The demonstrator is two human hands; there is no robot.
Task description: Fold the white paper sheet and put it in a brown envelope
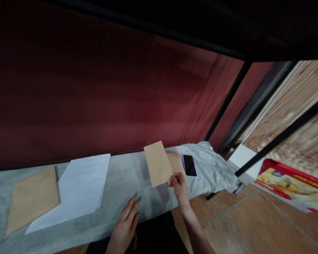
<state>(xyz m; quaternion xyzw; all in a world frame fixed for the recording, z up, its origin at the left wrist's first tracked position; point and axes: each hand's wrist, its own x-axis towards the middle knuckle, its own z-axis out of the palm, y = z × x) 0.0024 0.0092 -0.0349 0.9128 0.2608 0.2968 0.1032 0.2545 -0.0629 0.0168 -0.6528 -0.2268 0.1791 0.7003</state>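
My right hand [178, 186] pinches the lower corner of a brown envelope [158, 163] and holds it lifted above the table. Under it lies another brown envelope [178, 164], part hidden. My left hand [127, 220] rests flat on the grey cloth-covered table [122, 180], fingers stretched out, holding nothing. A black phone [189, 165] lies face up just right of the envelopes.
A stack of white paper [81, 188] lies to the left, with a larger brown envelope [31, 199] beyond it. A dark red curtain [95, 98] hangs behind the table. Black frame bars [228, 98], a white box [245, 160] and a red printed box [288, 185] stand at right.
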